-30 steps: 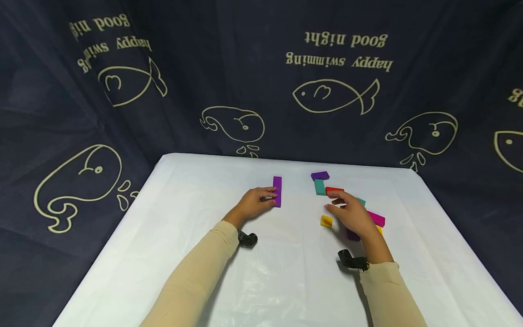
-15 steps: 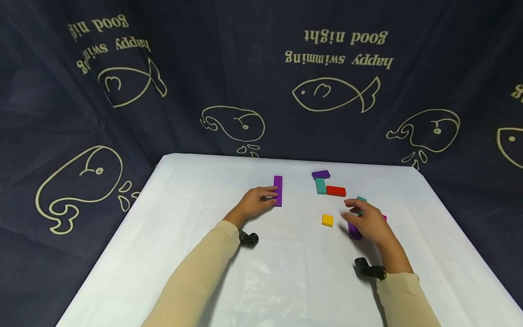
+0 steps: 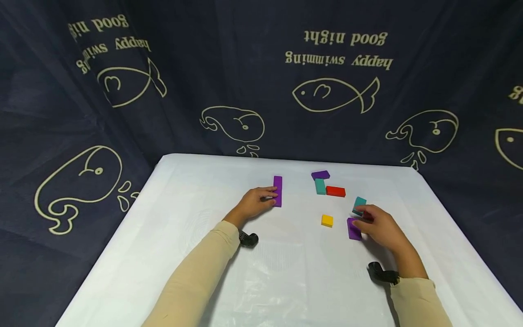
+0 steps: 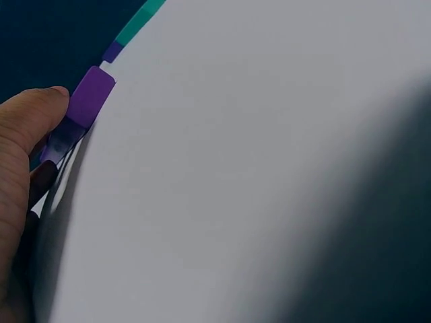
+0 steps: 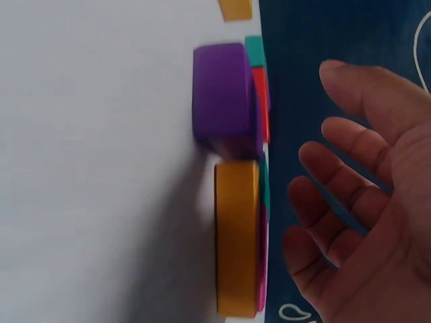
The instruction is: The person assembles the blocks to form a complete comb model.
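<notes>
Two purple blocks lie end to end left of the group. My left hand reaches them from the left. In the left wrist view its thumb presses the side of the purple block, with a fingertip below and the other fingers mostly hidden. My right hand hovers over the right-hand blocks, fingers loosely bent and nothing between them. Its fingertips overlap a teal block and another purple block. In the right wrist view this purple block and a yellow block stand apart from the fingers.
A small yellow block lies between the hands. Farther back are a red block, a teal block and a dark purple block. A magenta block shows behind the larger yellow one. A dark curtain hangs behind the white table.
My right hand has moved right and toward me, from near the red block to the teal and purple blocks, uncovering the red one and covering the magenta one. My left hand stays in place.
</notes>
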`<state>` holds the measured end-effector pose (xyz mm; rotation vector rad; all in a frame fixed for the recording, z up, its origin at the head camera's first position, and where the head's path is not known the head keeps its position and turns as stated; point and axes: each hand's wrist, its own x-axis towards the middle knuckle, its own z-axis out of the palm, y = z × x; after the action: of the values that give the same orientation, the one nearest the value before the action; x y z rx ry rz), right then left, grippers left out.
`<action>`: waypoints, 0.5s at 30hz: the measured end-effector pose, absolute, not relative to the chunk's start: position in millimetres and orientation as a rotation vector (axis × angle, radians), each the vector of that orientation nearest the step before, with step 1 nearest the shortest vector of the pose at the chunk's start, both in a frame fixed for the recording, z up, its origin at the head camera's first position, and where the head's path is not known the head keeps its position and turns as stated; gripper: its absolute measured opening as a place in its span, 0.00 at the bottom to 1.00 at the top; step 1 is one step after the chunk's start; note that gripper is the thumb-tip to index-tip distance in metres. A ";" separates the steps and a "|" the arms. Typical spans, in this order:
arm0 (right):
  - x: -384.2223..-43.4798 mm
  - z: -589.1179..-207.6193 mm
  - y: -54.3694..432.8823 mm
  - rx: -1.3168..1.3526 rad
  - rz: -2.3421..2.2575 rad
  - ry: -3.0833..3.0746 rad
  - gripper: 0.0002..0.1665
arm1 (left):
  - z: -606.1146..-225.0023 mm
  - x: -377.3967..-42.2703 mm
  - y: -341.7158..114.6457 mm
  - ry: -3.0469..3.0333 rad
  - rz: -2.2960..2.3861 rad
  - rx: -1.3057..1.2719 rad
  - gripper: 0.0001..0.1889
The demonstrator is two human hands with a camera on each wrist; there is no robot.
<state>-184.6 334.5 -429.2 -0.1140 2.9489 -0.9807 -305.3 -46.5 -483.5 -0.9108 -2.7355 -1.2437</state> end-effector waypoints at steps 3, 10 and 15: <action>-181.6 -432.3 340.6 -0.143 -1.007 2.937 0.30 | -483.6 -305.1 -45.5 -2.747 -1.235 -0.908 0.16; -179.0 -438.6 348.0 -0.196 -1.032 2.854 0.33 | -483.3 -305.1 -45.2 -2.747 -1.239 -0.906 0.16; -179.3 -441.2 350.6 -0.188 -0.999 2.809 0.36 | -483.2 -306.5 -46.0 -2.757 -1.232 -0.907 0.16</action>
<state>-179.3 350.6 -441.2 -0.1876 2.8094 -0.9989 -306.5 -46.0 -483.2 -0.9066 -2.7574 -1.2317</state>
